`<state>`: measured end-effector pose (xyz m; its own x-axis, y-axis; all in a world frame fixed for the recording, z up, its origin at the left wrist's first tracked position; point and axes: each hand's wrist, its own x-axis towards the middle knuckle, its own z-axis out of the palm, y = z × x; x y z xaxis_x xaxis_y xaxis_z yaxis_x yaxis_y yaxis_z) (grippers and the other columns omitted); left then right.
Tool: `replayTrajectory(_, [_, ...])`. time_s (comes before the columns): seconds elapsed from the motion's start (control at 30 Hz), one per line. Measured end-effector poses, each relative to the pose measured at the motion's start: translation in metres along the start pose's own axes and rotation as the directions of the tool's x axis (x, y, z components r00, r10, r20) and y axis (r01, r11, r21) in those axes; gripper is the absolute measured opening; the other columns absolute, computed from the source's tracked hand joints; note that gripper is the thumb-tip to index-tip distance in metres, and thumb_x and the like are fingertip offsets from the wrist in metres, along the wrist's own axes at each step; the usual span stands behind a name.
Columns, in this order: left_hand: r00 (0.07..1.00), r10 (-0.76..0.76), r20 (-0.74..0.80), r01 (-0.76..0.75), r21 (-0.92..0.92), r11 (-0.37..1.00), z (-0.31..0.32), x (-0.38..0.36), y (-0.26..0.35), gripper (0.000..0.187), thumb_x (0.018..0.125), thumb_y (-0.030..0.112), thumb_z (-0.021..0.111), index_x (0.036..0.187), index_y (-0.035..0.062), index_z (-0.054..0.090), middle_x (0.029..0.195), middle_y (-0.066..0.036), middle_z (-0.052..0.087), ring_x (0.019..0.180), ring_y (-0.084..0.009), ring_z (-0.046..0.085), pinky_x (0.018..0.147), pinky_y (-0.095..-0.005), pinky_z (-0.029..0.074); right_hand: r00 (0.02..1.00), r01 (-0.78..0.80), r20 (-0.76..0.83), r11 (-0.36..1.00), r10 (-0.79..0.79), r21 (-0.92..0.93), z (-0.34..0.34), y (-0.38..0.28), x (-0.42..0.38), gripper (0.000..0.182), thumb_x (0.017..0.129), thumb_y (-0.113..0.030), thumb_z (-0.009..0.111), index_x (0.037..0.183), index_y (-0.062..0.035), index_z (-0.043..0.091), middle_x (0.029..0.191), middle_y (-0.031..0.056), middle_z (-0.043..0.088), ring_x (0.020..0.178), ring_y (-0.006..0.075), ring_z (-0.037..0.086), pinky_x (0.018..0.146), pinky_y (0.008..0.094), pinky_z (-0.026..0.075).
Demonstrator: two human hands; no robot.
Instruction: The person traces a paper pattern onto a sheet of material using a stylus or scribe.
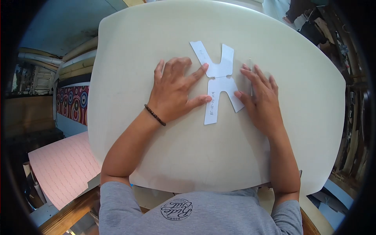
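Two white U-shaped pattern pieces, the upper one point(220, 69) and the lower one point(216, 87), lie end to end on a large cream sheet point(176, 156). Handwriting runs along the lower piece's left leg. My left hand point(172, 88) is spread flat, its index fingertip on the upper piece and its thumb on the lower one. My right hand point(261, 92) rests at the right, thumb at the lower piece's right leg. A thin, pale pen-like stick point(250, 62) passes between its index and middle fingers, partly hidden by them.
A pink printed sheet point(64, 166) sits below the cream sheet's left edge. Rolls of material point(76, 64) lean at the upper left, near a colourful patterned cloth point(72, 103). Shelves with dark, stacked stuff point(354, 117) line the right. Part of another person point(293, 11) shows at the top right.
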<state>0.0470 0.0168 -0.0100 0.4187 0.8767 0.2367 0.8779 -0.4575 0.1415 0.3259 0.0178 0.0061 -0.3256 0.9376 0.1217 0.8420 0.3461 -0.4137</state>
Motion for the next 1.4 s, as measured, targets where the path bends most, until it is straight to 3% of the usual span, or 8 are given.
replayTrajectory(0.23, [0.997,-0.052,0.048,0.052,0.010,0.999,0.000,-0.001,0.005,0.078,0.091,0.070,0.069,0.157,0.0295,0.058,0.133,-0.009,0.044,0.138,-0.0296,0.039,0.122,-0.0727,0.020,0.993,-0.104,0.060,0.994,0.106,-0.044,-0.006,0.003,-0.002,0.066,0.097,-0.038,0.078,0.153,-0.0150,0.053,0.167,0.0055,0.050,0.163,0.0297,0.028,0.133,0.0545,0.012])
replayTrajectory(0.5, [0.999,-0.030,0.040,0.029,0.016,0.999,0.001,0.001,0.003,0.080,0.091,0.071,0.069,0.159,0.0320,0.054,0.133,-0.010,0.042,0.140,-0.0298,0.038,0.123,-0.0765,0.017,0.989,-0.118,0.080,0.992,0.121,-0.047,-0.007,0.001,-0.002,0.072,0.095,-0.043,0.079,0.155,-0.0151,0.051,0.168,0.0043,0.048,0.164,0.0280,0.027,0.134,0.0537,0.011])
replayTrajectory(0.57, [0.992,-0.063,0.112,0.062,0.008,0.998,-0.002,0.001,0.004,0.080,0.092,0.071,0.068,0.160,0.0326,0.052,0.148,-0.009,0.043,0.149,-0.0308,0.034,0.124,-0.0768,0.015,0.988,-0.128,0.080,0.990,0.132,-0.051,-0.007,0.001,-0.002,0.073,0.094,-0.043,0.079,0.155,-0.0150,0.051,0.168,0.0042,0.048,0.164,0.0279,0.027,0.134,0.0534,0.011])
replayTrajectory(0.6, [0.992,-0.061,0.112,0.061,0.007,0.998,-0.001,0.002,0.003,0.080,0.092,0.071,0.068,0.160,0.0326,0.052,0.148,-0.009,0.043,0.149,-0.0308,0.034,0.124,-0.0768,0.015,0.990,-0.119,0.072,0.992,0.122,-0.044,-0.007,0.002,-0.002,0.073,0.094,-0.044,0.079,0.155,-0.0148,0.051,0.168,0.0041,0.048,0.164,0.0278,0.027,0.134,0.0532,0.011])
replayTrajectory(0.67, [0.999,0.008,0.051,-0.009,0.024,1.000,0.001,0.005,0.000,0.082,0.091,0.072,0.068,0.160,0.0309,0.052,0.166,-0.005,0.040,0.158,-0.0301,0.030,0.125,-0.0757,0.013,0.992,-0.110,0.066,0.993,0.112,-0.036,-0.007,0.002,-0.003,0.074,0.094,-0.044,0.079,0.155,-0.0146,0.051,0.168,0.0040,0.048,0.164,0.0276,0.027,0.134,0.0530,0.011])
replayTrajectory(0.77, [0.991,-0.020,0.131,0.022,-0.014,1.000,0.001,0.007,0.000,0.083,0.091,0.072,0.068,0.160,0.0286,0.051,0.175,-0.002,0.036,0.162,-0.0284,0.029,0.127,-0.0742,0.012,0.993,-0.105,0.056,0.994,0.107,-0.044,-0.006,0.003,-0.002,0.073,0.094,-0.044,0.079,0.154,-0.0141,0.052,0.167,0.0042,0.049,0.163,0.0276,0.028,0.134,0.0533,0.011])
replayTrajectory(1.07, [0.995,-0.006,0.102,0.007,-0.016,1.000,0.001,0.007,-0.001,0.084,0.091,0.070,0.071,0.161,0.0279,0.050,0.172,-0.003,0.040,0.160,-0.0282,0.033,0.127,-0.0738,0.013,0.991,-0.114,0.064,0.993,0.116,-0.036,-0.005,0.008,-0.004,0.073,0.092,-0.044,0.081,0.153,-0.0137,0.054,0.166,0.0055,0.051,0.162,0.0278,0.030,0.133,0.0548,0.013])
replayTrajectory(1.4, [0.992,0.002,0.129,-0.004,0.009,1.000,0.005,0.007,-0.005,0.099,0.082,0.084,0.069,0.163,0.0302,0.047,0.174,0.000,0.037,0.161,-0.0266,0.030,0.129,-0.0710,0.012,0.986,-0.148,0.071,0.988,0.150,-0.033,-0.015,0.007,-0.001,0.083,0.084,-0.046,0.087,0.153,-0.0151,0.054,0.165,0.0060,0.052,0.163,0.0229,0.030,0.134,0.0480,0.015])
